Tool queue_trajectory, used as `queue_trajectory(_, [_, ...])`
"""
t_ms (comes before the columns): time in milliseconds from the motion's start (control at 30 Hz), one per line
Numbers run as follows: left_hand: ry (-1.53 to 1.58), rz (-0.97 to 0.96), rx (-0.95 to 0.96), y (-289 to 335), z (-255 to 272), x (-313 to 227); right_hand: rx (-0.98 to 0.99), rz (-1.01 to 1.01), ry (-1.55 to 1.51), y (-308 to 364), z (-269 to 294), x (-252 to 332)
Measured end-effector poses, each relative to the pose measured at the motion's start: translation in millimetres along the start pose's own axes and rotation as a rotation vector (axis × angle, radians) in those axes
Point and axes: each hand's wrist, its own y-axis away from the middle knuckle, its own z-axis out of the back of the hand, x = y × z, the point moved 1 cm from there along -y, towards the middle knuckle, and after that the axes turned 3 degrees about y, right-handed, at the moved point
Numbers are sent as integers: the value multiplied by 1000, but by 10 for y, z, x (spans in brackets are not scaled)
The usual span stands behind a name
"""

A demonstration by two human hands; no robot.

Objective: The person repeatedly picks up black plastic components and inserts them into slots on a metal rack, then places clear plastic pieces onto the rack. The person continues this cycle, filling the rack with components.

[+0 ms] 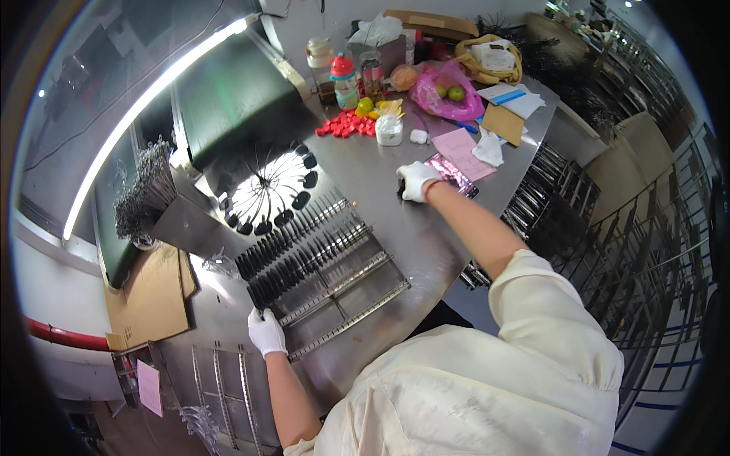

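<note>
My left hand (266,332), in a white glove, is closed at the near left corner of a metal rack (351,299). Its fingertips meet the end of a row of thin black pieces (266,292) standing in the rack's slots; what they pinch is hard to make out. To the right, my gloved right hand (418,182) is closed low over the metal table, beside a shiny pink phone-like object (454,175). Something small and dark shows at its fingers. Beyond the rack, black flat-ended pieces on thin stems (283,218) lie fanned out in a ring on a bright patch.
Red caps (346,124), a red-topped bottle (344,80), a pink bag of fruit (449,91) and papers (464,152) crowd the table's far side. A bundle of wire parts (148,190) stands left, near cardboard (152,300). Metal racks (646,228) stand at right.
</note>
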Motion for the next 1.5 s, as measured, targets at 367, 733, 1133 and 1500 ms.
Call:
queue_trajectory(367, [1033,47,283,612,381,-798,-465,224,-580,742,101,650])
queue_trajectory(733, [734,2,929,1366,231,-881,206,752,-1190,2059,69,2196])
queue_trajectory(1133, [1219,619,1099,1336,-19,-493,566,1012,-788,1588,-313,2317])
queue_trajectory(1500, [1037,83,951,1223,365,-481,553,845,-976,1812,59,2266])
